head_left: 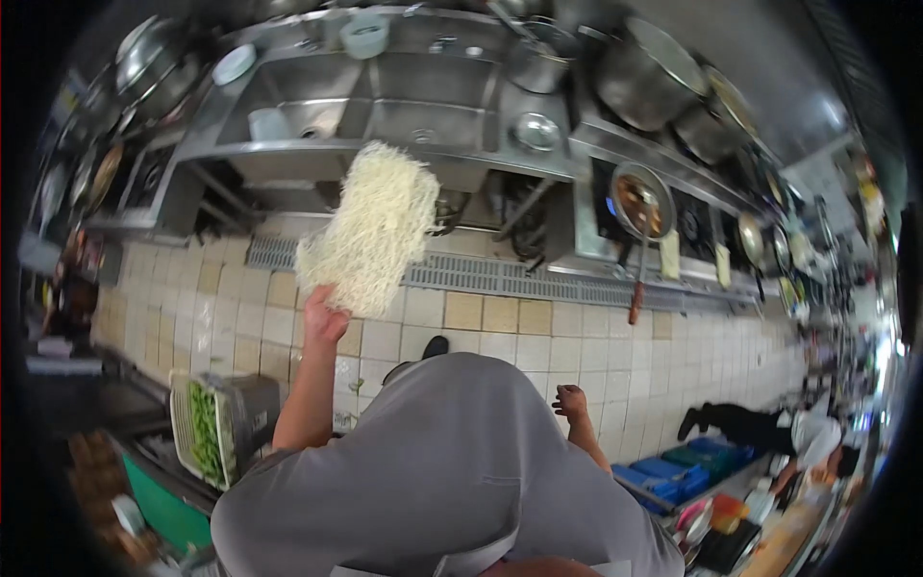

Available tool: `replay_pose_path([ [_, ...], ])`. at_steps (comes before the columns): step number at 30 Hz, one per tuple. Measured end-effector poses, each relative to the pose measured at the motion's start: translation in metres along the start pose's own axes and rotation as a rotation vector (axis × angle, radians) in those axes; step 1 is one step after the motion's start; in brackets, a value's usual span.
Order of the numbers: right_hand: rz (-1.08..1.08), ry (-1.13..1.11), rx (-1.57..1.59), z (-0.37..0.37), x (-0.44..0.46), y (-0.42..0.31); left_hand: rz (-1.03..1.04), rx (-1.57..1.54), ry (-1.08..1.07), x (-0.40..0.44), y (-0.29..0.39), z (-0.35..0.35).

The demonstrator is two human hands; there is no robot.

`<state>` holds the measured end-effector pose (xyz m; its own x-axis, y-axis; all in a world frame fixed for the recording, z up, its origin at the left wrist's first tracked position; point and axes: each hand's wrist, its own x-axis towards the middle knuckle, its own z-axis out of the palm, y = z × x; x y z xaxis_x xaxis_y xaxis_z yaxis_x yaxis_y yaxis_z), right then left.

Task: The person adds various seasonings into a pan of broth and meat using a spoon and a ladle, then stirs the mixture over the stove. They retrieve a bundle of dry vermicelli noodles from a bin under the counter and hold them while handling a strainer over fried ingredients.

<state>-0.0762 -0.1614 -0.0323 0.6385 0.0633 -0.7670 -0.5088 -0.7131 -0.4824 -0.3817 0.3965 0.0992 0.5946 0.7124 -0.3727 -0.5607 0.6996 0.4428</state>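
Observation:
My left hand (327,315) is closed on the lower edge of a large flat slab of dried rice noodles (380,226). The pale, stringy slab hangs out in front of me, over the tiled floor and the front edge of the sink counter. My right hand (571,401) is down by my right side, with its fingers loosely bent and a little apart. Nothing shows in it, and it touches nothing I can see.
Ahead is a double steel sink (433,106). A pan of brown food (642,202) sits on the stove, its handle jutting out. A crate of green vegetables (205,433) stands at left. Another person (769,428) works at far right beside blue bins (663,476).

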Motion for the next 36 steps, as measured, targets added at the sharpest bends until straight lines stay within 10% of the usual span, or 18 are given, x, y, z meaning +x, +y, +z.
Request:
replay_pose_path([
  [19,-0.309,-0.189,-0.448,0.041,0.010,-0.100,0.169,-0.132,0.012,-0.069,0.029,0.014],
  [36,-0.135,-0.121,-0.400,-0.018,-0.008,-0.021,-0.044,-0.081,-0.243,-0.040,-0.023,0.135],
])
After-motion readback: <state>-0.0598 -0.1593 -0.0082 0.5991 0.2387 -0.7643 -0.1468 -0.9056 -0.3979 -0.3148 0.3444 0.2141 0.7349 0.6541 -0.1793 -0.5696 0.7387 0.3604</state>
